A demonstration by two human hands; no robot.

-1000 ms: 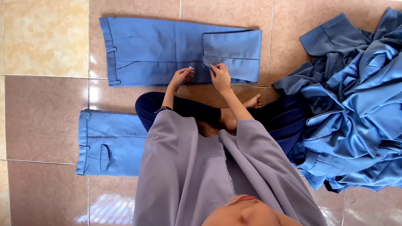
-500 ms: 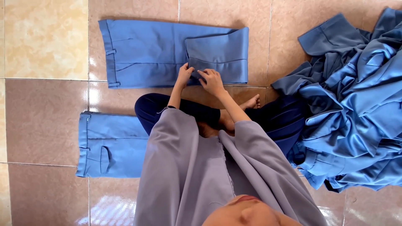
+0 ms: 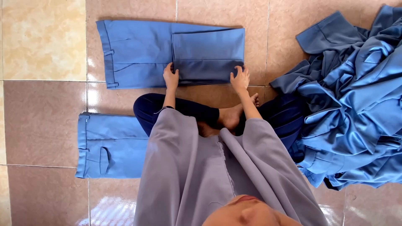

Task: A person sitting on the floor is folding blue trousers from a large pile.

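Heaped blue garments (image 3: 356, 104) beside right hand (image 3: 240, 78)

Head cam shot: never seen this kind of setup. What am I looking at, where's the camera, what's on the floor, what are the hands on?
There is no machine here: a person sits cross-legged on a tiled floor and works with bare hands. The single camera is worn on the head and looks straight down, so you see the person's grey garment, legs and arms from above.

In front of them lies a pair of blue trousers, flat, waistband to the left, with the leg end folded back over the middle. The left hand presses on the near left corner of that folded part, and the right hand on its near right corner. Both lie flat on the cloth; neither lifts anything.

Beside the person's left knee lies a second pair, folded. To the right sits a loose heap of blue garments.
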